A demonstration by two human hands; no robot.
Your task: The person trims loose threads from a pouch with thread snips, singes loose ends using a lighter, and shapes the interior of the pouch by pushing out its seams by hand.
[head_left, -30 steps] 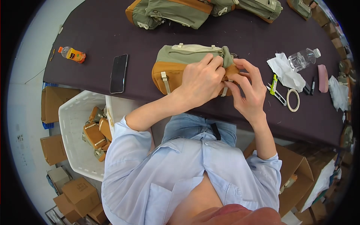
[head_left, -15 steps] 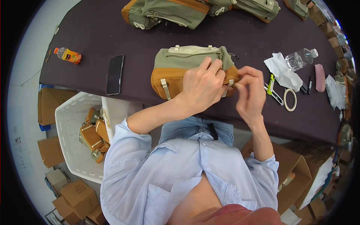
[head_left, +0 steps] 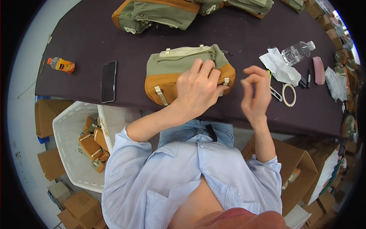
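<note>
1 hand, not 2, now touches the bag: the left hand, curled, its grip hidden. The right hand is away, half closed, maybe empty; I can't tell.

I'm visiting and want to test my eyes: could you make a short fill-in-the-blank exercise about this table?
The hand touching the bag is the person's ____ one.
The phone lies between the bag and the orange-capped ____.
In the picture, the pink case lies to the ____ of the marker.
Missing words: left; bottle; right.
</note>
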